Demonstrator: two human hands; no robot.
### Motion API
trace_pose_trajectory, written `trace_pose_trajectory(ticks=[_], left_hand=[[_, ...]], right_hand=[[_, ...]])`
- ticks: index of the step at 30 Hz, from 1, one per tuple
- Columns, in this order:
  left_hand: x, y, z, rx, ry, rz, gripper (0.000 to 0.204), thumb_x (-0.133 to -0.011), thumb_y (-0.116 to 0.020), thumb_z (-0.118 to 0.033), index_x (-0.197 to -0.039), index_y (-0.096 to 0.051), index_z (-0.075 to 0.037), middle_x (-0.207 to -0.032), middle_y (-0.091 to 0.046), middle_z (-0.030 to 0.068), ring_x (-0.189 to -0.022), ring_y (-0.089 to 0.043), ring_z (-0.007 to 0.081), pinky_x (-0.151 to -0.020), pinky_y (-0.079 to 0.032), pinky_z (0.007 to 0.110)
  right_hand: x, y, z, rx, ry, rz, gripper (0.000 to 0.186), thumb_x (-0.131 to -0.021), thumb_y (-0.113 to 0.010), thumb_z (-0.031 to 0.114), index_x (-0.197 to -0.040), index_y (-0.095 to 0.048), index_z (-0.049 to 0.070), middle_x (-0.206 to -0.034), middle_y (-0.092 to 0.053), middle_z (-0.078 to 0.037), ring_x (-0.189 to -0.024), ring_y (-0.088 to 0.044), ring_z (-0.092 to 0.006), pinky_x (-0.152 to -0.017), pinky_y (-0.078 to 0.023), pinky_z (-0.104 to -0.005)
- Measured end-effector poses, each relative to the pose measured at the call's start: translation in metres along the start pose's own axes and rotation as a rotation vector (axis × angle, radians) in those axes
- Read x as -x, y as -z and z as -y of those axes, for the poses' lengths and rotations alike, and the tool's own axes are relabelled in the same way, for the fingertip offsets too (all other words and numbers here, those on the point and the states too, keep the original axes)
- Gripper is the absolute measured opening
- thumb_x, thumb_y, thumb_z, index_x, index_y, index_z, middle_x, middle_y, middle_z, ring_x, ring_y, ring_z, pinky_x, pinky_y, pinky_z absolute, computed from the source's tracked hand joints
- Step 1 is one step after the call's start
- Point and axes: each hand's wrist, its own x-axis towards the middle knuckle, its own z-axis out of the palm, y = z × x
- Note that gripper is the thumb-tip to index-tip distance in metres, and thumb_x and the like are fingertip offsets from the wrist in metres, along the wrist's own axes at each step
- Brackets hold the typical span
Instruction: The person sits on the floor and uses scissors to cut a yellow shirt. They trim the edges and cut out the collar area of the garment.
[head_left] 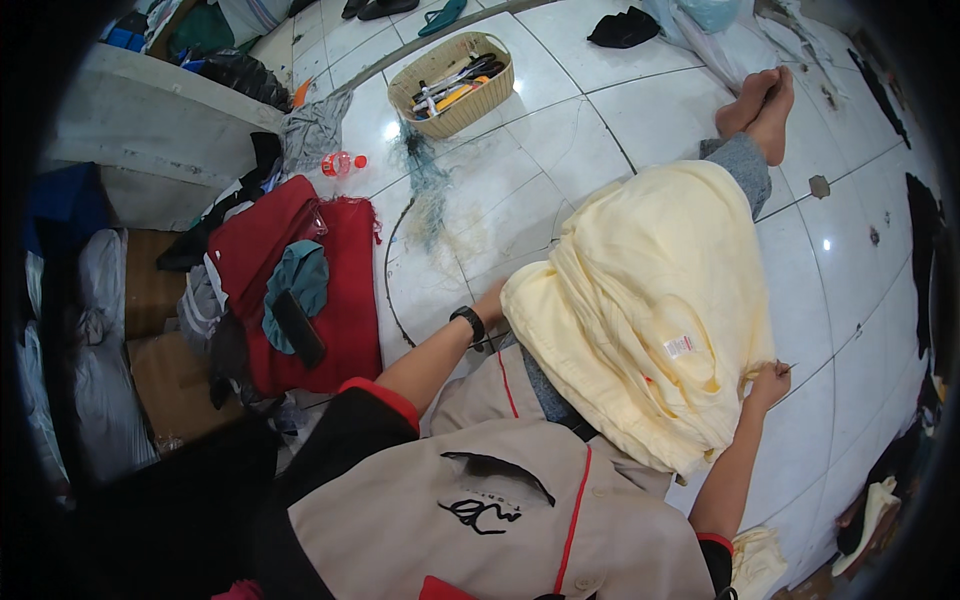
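A pale yellow garment lies bunched across my lap and legs, with a small white label showing on it. My left hand reaches under or behind the garment's left edge, and its fingers are hidden by the cloth. At the garment's right edge, my right hand is closed, its fingers pressed together against the fabric. A thin, dark, needle-like thing sticks out from the right fingertips, too small to name for sure.
A beige plastic basket of tools stands ahead on the tiled floor. To the left are a plastic bottle, folded red cloth and a dark phone on a teal cloth. A black cap lies farther off.
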Motion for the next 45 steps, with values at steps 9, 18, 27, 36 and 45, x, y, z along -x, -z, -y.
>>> trace_pose_trajectory(ticks=[9, 18, 27, 36, 45], left_hand=[[-0.025, 0.077, -0.048, 0.118, -0.063, -0.331, 0.059, -0.109, -0.048, -0.047, -0.149, -0.053, -0.004, -0.132, -0.068, 0.0103, -0.121, -0.062, 0.0252, -0.109, -0.044, 0.041], [-0.016, -0.021, -0.123, 0.443, 0.013, 0.259, 0.066, -0.104, -0.056, -0.050, -0.147, -0.052, 0.001, -0.135, -0.067, 0.0128, -0.121, -0.065, 0.0215, -0.104, -0.052, 0.035], [-0.033, 0.005, -0.173, 0.045, -0.669, -0.234, 0.054, -0.090, -0.064, 0.007, -0.142, -0.053, 0.007, -0.137, -0.063, 0.0162, -0.119, -0.063, 0.0238, -0.107, -0.048, 0.036], [-0.047, -0.002, -0.077, -0.511, -0.498, -0.298, 0.051, -0.099, -0.067, -0.015, -0.146, -0.053, 0.002, -0.139, -0.063, 0.0200, -0.136, -0.052, 0.0313, -0.114, -0.040, 0.043], [0.019, -0.093, -0.229, -1.032, -1.055, 0.372, 0.031, -0.087, -0.076, -0.016, -0.115, -0.071, -0.007, -0.104, -0.070, 0.0071, -0.116, -0.060, 0.0313, -0.116, -0.034, 0.049]], right_hand=[[-0.003, 0.029, -0.032, -0.040, 0.031, -0.049, 0.020, -0.088, -0.066, 0.005, -0.104, -0.070, -0.007, -0.098, -0.072, -0.012, -0.087, -0.066, -0.0233, -0.081, -0.054, -0.0372], [0.100, 0.043, 0.043, -0.020, 0.265, 0.062, 0.036, -0.108, -0.059, 0.030, -0.092, -0.073, 0.002, -0.096, -0.074, -0.007, -0.088, -0.062, -0.0127, -0.082, -0.048, -0.0309], [0.180, 0.039, 0.141, 0.036, 0.672, 0.348, 0.026, -0.084, -0.080, 0.010, -0.078, -0.056, 0.004, -0.109, -0.071, -0.016, -0.095, -0.067, -0.0336, -0.080, -0.053, -0.0404], [0.175, 0.054, 0.158, 0.203, 0.864, 0.256, 0.021, -0.084, -0.077, 0.005, -0.091, -0.058, 0.002, -0.108, -0.066, -0.016, -0.097, -0.063, -0.0357, -0.081, -0.052, -0.0430], [0.163, 0.045, 0.166, 0.252, 0.381, 0.650, 0.020, -0.092, -0.074, 0.016, -0.106, -0.070, 0.002, -0.103, -0.064, -0.015, -0.090, -0.064, -0.0360, -0.079, -0.052, -0.0426]])
